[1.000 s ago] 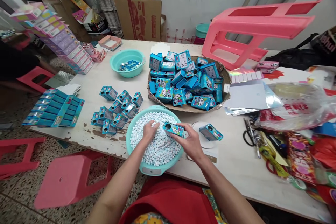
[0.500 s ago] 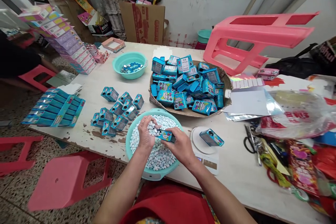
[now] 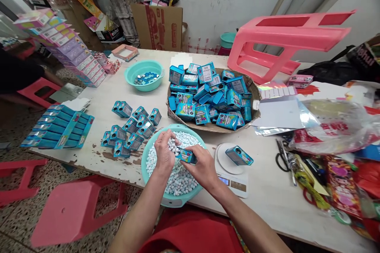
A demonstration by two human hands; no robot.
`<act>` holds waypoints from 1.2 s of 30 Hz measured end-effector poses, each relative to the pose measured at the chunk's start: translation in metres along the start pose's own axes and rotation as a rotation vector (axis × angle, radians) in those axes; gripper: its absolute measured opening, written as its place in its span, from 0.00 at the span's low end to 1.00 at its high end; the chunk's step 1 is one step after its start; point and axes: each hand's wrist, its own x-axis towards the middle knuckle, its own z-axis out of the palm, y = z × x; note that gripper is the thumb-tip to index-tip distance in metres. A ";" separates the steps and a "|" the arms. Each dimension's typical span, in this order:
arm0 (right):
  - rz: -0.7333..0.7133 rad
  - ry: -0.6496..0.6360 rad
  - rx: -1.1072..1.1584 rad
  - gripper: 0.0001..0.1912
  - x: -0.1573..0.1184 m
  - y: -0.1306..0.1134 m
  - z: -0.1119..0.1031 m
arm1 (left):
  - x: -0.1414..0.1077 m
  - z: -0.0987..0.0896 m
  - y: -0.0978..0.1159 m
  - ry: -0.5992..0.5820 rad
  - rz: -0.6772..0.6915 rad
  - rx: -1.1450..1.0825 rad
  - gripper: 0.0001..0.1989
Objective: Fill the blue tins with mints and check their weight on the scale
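Observation:
Over a turquoise basin (image 3: 144, 166) full of small white candies (image 3: 181, 180), my left hand (image 3: 165, 152) is cupped around a handful of the candies. In my right hand (image 3: 204, 165) is a small blue tin (image 3: 185, 155), tilted on its side with its end against the candies in my left hand. To the right, a white kitchen scale (image 3: 234, 178) carries another blue tin (image 3: 239, 155) on its round plate. Left of the basin stands a group of several blue tins (image 3: 133, 124) with round holes in their tops.
Behind the basin, a cut-down cardboard box (image 3: 204, 127) is heaped with blue tins. A second turquoise basin (image 3: 144, 65) holds small round discs. Blue display cartons (image 3: 59, 126) lie at the left edge; scissors (image 3: 282, 158) lie right. A pink stool (image 3: 285, 39) rests sideways on the table.
Both hands stay over the basin, with the tin still held against the candies. The whole view has shifted slightly.

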 end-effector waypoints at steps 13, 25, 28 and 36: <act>0.005 0.036 -0.002 0.14 0.003 -0.004 0.003 | 0.005 0.001 -0.007 0.056 0.079 0.061 0.14; 0.027 0.009 -0.063 0.12 0.005 -0.006 0.011 | 0.005 -0.001 -0.011 0.128 0.132 0.138 0.16; 0.042 0.006 -0.069 0.13 0.005 -0.002 0.014 | 0.008 -0.001 -0.014 0.148 0.123 0.143 0.16; 0.073 0.065 0.026 0.14 0.003 -0.003 0.001 | -0.001 0.015 -0.012 0.068 0.150 0.124 0.15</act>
